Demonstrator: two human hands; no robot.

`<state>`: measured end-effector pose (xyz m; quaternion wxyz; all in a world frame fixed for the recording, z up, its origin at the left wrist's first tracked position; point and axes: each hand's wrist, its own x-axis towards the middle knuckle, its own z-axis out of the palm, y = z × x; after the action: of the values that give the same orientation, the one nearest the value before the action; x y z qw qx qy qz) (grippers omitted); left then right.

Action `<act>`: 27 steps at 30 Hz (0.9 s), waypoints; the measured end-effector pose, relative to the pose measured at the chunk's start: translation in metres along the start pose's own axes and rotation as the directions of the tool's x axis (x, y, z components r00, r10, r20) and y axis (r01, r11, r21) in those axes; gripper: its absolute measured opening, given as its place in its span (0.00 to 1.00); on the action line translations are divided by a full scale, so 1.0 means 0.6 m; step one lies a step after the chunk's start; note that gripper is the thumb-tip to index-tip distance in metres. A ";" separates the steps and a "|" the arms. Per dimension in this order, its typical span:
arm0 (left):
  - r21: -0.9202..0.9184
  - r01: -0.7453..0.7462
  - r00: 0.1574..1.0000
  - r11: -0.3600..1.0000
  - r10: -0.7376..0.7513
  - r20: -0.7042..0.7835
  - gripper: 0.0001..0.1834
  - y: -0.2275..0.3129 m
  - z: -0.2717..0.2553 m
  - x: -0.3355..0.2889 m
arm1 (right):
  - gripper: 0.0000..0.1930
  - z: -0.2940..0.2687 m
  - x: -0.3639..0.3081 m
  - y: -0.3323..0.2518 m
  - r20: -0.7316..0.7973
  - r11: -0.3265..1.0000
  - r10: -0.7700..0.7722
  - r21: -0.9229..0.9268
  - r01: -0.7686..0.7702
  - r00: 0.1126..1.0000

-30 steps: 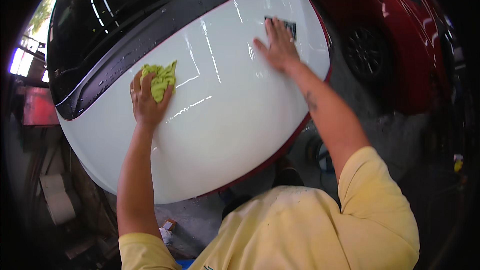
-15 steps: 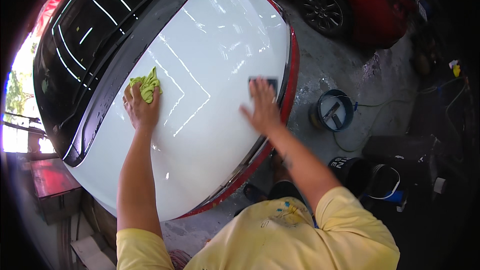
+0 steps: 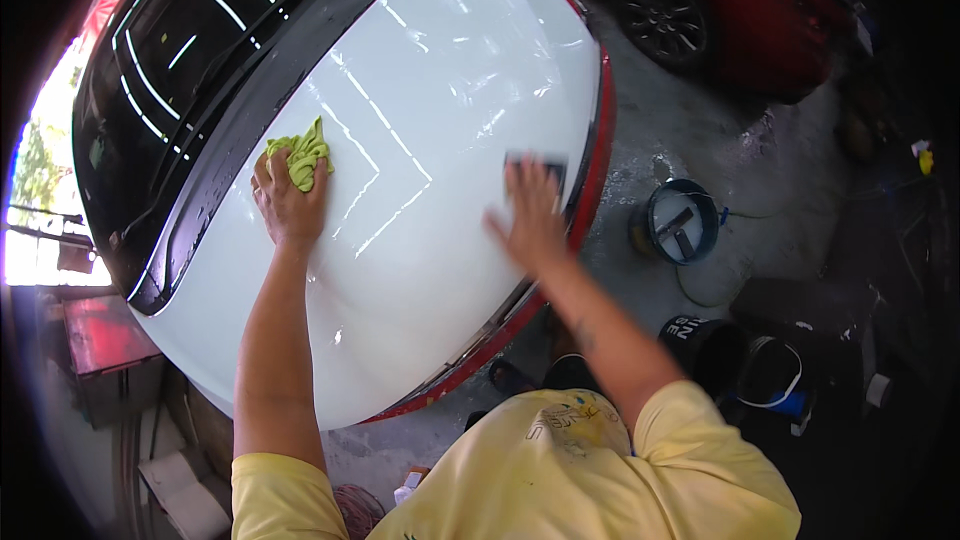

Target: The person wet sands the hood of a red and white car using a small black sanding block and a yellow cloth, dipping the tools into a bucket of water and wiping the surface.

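A crumpled yellow-green cloth (image 3: 302,154) sticks out past the fingers of my left hand (image 3: 290,202), which is closed round it and rests on the white car hood (image 3: 400,270) near the windshield. Over by the hood's front edge, my right hand (image 3: 535,222) presses a dark flat rectangular sheet or pad (image 3: 556,166) against the paint, its fingers lying across the piece and the thumb held apart. Most of that piece is hidden beneath the fingers. Wet streaks and light reflections show on the hood.
Red trim (image 3: 602,160) runs along the hood's front. To the right stand a water bucket (image 3: 716,230) with dark blocks in it and black buckets (image 3: 690,335). A hose (image 3: 690,292) lies on the floor. Beyond is a red car (image 3: 770,20); a cabinet (image 3: 108,332) stands at left.
The whole view has shifted slightly, with the hood and bucket appearing farther right. Both hands keep nearly the same places on the hood, still with the cloth and the dark piece; the right arm is slightly blurred.
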<state>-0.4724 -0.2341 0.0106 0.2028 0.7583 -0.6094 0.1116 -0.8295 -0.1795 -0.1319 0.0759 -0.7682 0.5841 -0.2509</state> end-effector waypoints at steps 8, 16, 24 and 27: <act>-0.023 0.007 1.000 1.000 -0.007 0.006 0.31 0.007 -0.005 -0.002 | 0.50 -0.008 0.105 -0.023 -0.009 0.997 -0.006 -0.077 0.005 1.000; -0.063 -0.003 1.000 0.998 0.002 -0.014 0.32 0.007 -0.013 0.008 | 0.50 -0.053 -0.089 -0.088 0.222 0.953 -0.303 0.094 0.289 0.927; -0.092 -0.030 0.999 0.995 0.027 -0.031 0.31 0.015 -0.007 0.014 | 0.48 -0.046 0.581 0.012 0.227 0.962 -0.244 -0.068 0.265 0.943; -0.106 -0.028 0.999 0.994 0.026 -0.028 0.32 0.024 -0.005 0.020 | 0.47 -0.053 0.713 0.021 0.240 0.964 -0.256 -0.006 0.265 0.936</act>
<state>-0.4831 -0.2456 0.0206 0.2495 0.7366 -0.6220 0.0916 -0.7737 -0.5777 0.0172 0.0966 -0.8644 0.4689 -0.1537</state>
